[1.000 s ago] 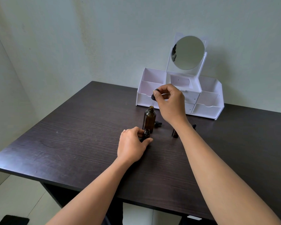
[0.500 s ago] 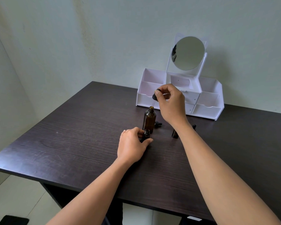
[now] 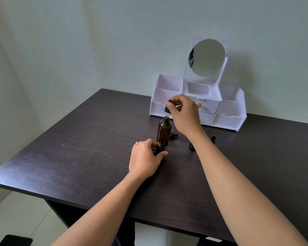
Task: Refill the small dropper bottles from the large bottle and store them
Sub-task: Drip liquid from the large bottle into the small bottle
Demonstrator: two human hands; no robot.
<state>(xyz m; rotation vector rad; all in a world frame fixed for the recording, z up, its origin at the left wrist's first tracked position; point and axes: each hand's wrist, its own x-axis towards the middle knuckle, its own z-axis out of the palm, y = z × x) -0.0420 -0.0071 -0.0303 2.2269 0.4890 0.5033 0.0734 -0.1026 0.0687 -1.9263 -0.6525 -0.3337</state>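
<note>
A large amber bottle (image 3: pixel 164 132) stands uncapped on the dark table (image 3: pixel 78 157). Just above and behind its mouth, my right hand (image 3: pixel 184 114) pinches a black-bulbed dropper (image 3: pixel 168 107), whose glass tube lies across my fingers. In front of the large bottle my left hand (image 3: pixel 146 159) grips a small open dropper bottle (image 3: pixel 160 147) that stands on the table. A second small bottle (image 3: pixel 192 147) stands to the right, partly hidden by my right forearm. One black dropper cap (image 3: pixel 173 136) lies behind the large bottle and another (image 3: pixel 213 139) lies right of my forearm.
A white organiser (image 3: pixel 226 119) with open compartments, small drawers and a round mirror (image 3: pixel 207 57) stands at the back of the table against the wall. The table's front edge runs under my forearms, with floor below.
My right hand with the dropper has barely shifted, staying above the large bottle's mouth. The left hand has not moved.
</note>
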